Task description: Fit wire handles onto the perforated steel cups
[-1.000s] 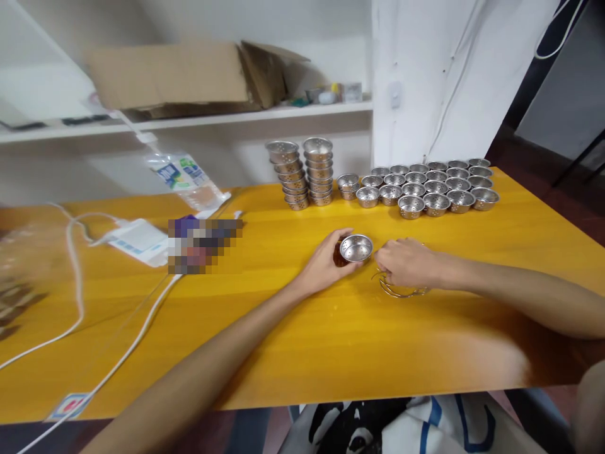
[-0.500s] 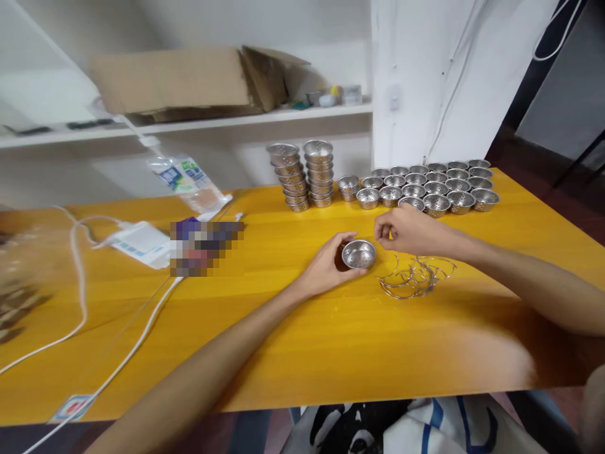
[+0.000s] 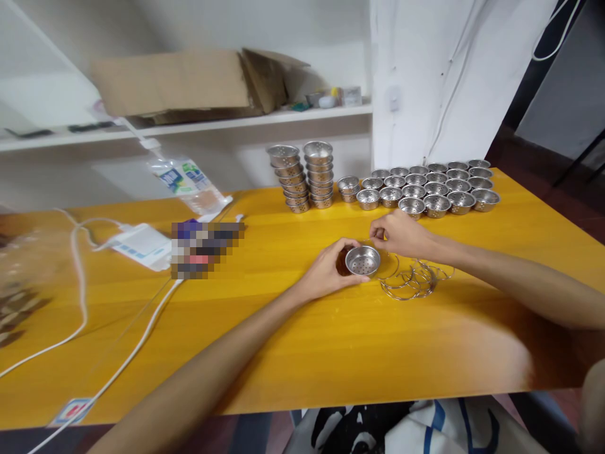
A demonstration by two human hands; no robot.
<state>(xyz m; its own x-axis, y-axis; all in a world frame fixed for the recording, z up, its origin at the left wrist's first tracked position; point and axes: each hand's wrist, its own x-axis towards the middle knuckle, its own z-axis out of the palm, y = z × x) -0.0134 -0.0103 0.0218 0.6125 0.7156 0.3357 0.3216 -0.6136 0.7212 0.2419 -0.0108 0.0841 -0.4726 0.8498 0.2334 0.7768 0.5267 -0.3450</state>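
My left hand is closed around the side of a small perforated metal strainer cup, its open mouth tilted up toward me. Just beyond the cup's far rim, my right hand pinches with thumb and fingers. A thin wire ring shows only faintly at those fingertips, mostly lost behind the cup and the fingers. Below the right wrist lies a loose tangle of metal wire rings on the yellow table.
Rows of strainer cups stand at the back right, beside tall stacks of cups. On the left are a plastic bottle, a white box, white cables and a blurred pixelated patch. A cardboard box sits on the shelf.
My right hand has moved slightly left and down, closer to the cup's far rim. The cup in my left hand has shifted a little right and toward me.
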